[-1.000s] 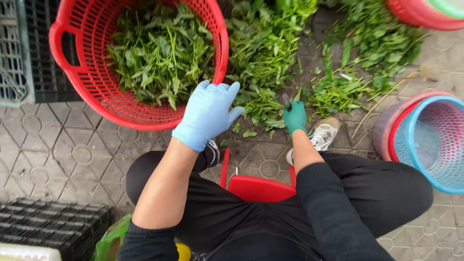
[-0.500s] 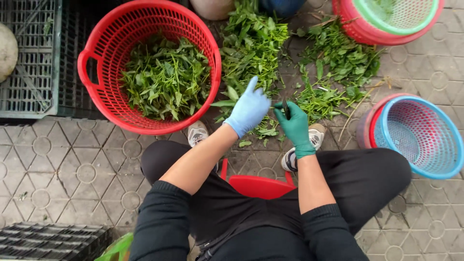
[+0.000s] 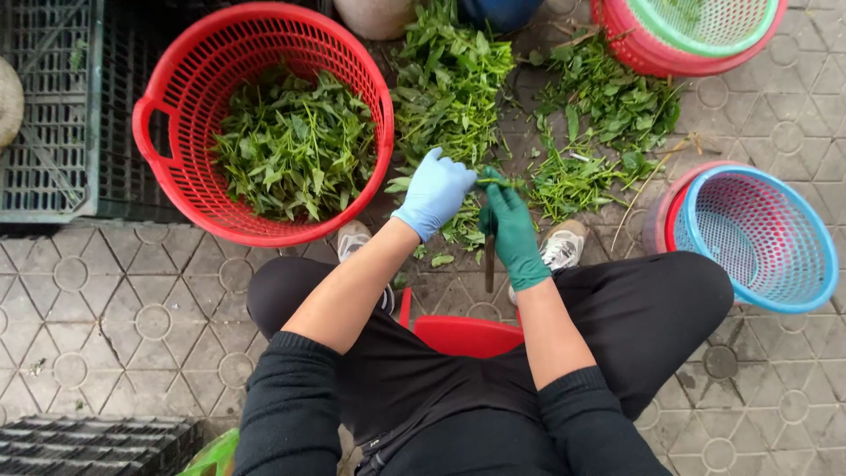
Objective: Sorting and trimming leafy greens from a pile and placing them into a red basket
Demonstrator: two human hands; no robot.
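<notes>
Seated on a red stool (image 3: 458, 333), the left hand (image 3: 434, 192) has come back from the red basket (image 3: 167, 167), now pinching a leafy stem (image 3: 493, 181) with the right hand (image 3: 509, 231), which grips a knife (image 3: 489, 264); the greens pile (image 3: 449, 88) lies beyond.

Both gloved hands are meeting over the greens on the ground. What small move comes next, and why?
Probably carry the stem across to the red basket. The left hand and right hand pinch it together just above the loose pile, the right hand also seems to hold a dark knife-like tool, and the red basket beside the left hand already holds picked leaves.
</notes>
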